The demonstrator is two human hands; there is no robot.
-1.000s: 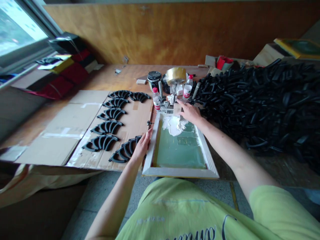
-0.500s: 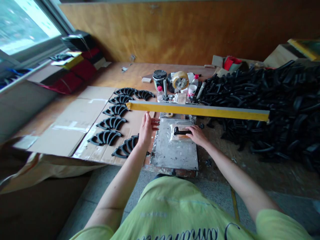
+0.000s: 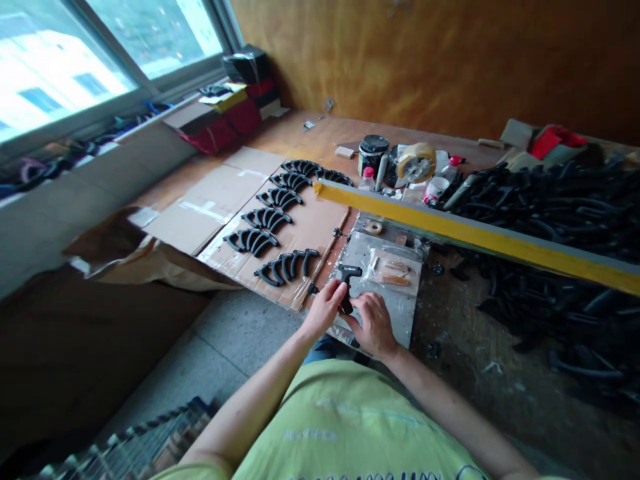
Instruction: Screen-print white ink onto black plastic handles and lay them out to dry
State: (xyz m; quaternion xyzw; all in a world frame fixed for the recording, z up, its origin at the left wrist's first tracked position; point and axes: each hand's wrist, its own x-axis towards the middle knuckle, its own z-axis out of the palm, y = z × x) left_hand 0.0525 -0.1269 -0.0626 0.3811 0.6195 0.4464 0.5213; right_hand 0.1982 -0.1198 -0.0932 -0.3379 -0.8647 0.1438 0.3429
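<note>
Plywood paneling lined the far side of the room, with a bright window to the left and a wooden workbench running beneath both. Near the left of the bench, a cardboard sheet carried rows of black plastic handles, laid out in curved, overlapping groups. A large heap of loose black handles filled the right side, and a long yellow-edged bar lay across the scene from the cardboard toward the right edge of the view. Farther back stood a black-lidded jar, a roll of packing tape and a small plastic bottle.

Nearest the person lay a scuffed metal plate under clear plastic film, with small tan pieces on it. The left hand and right hand were close together at the plate's near edge, both closed on a single black handle, which stood out from between the fingers with its head pointing far.
</note>
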